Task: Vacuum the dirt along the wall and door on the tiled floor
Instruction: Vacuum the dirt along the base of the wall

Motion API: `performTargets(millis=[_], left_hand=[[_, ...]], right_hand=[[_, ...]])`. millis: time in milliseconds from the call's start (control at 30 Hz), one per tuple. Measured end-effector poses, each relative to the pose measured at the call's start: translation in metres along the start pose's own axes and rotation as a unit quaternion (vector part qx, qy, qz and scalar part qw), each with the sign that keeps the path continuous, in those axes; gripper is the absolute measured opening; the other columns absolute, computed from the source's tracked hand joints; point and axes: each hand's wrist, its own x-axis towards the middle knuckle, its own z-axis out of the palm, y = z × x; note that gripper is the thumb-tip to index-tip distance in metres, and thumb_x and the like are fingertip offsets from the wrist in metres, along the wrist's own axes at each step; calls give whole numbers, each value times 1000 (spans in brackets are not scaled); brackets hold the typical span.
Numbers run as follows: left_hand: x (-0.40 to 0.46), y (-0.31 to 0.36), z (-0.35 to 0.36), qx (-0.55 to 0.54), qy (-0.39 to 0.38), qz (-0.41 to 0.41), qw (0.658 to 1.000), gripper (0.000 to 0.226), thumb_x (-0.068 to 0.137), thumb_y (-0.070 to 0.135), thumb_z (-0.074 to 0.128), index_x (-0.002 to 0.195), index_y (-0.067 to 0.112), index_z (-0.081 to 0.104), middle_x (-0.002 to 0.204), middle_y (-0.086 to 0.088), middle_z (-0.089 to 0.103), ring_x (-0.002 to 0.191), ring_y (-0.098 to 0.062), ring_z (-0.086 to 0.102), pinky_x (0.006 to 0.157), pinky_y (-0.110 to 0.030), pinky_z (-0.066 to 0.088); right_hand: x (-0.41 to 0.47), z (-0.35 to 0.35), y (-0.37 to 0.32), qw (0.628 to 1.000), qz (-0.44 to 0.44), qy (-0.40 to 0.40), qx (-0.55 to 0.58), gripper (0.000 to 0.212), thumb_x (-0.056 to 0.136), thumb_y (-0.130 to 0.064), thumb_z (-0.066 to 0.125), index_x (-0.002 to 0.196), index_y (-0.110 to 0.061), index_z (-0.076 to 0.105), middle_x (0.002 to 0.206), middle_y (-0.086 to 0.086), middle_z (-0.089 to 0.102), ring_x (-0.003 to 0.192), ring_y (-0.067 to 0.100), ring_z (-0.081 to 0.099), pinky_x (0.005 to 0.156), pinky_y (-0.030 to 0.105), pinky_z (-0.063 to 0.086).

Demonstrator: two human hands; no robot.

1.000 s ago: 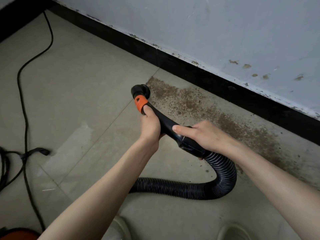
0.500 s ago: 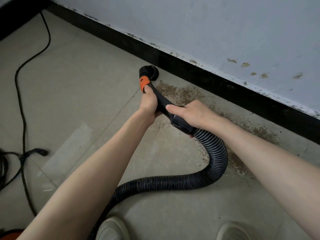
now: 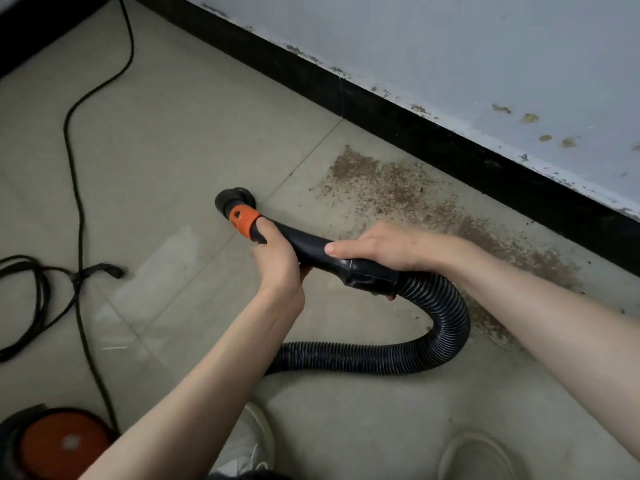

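From the head view, the job looks mid-sweep: the vacuum's nozzle (image 3: 234,199) sits on the tiled floor (image 3: 194,109) at a grout line, just left of the dirt (image 3: 415,199) — a brown, grainy band that runs along the black skirting (image 3: 398,129) under the wall (image 3: 450,46) and off to the right. Much of that band is not yet lifted, so the next move likely calls for carrying the nozzle rightward into the patch, mouth kept flat to the tile and close to the skirting. The left hand (image 3: 277,261) is curled round the black wand (image 3: 304,245) just behind the orange collar (image 3: 244,220); the right hand (image 3: 384,245) grips it further back, beside the ribbed hose (image 3: 446,317) — both closed firmly on the wand. No door is in sight.
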Motion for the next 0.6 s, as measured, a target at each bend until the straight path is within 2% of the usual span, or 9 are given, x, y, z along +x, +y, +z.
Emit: performTargets(millis=[100, 167, 367, 467, 600], left_hand=[[-4, -3, -19, -21, 24, 0, 999, 55, 99, 47, 32, 140, 11, 29, 128, -11, 51, 107, -27, 57, 62, -30, 51], [-4, 1, -30, -37, 39, -1, 999, 55, 99, 47, 32, 141, 12, 28, 131, -11, 50, 110, -27, 56, 63, -29, 51], [-2, 10, -62, -101, 73, -11, 992, 53, 98, 44, 37, 138, 10, 31, 131, -13, 50, 111, -29, 57, 61, -31, 52], [0, 7, -65, -98, 68, -16, 993, 54, 98, 45, 35, 138, 10, 29, 134, -13, 48, 112, -30, 56, 62, -31, 53], [-7, 0, -52, -52, 19, -11, 998, 58, 99, 49, 31, 144, 12, 24, 133, -9, 47, 109, -25, 56, 62, -27, 51]], right_hand=[[0, 10, -9, 999, 0, -44, -19, 67, 81, -64, 62, 90, 2, 74, 82, 26, 72, 54, 29, 64, 54, 32, 55], [4, 16, -18, 997, -1, -62, -43, 67, 82, -66, 60, 85, -2, 74, 74, 21, 72, 51, 27, 64, 60, 33, 56], [17, 31, -47, 990, 11, -129, -62, 57, 85, -65, 56, 72, -11, 69, 63, 16, 66, 47, 26, 60, 54, 27, 50], [16, 34, -47, 990, 15, -131, -54, 55, 87, -63, 57, 70, -12, 68, 62, 15, 65, 47, 25, 59, 50, 25, 49], [0, 31, -28, 995, 25, -92, -15, 60, 85, -61, 59, 80, -3, 71, 67, 18, 66, 51, 29, 61, 54, 30, 53]])
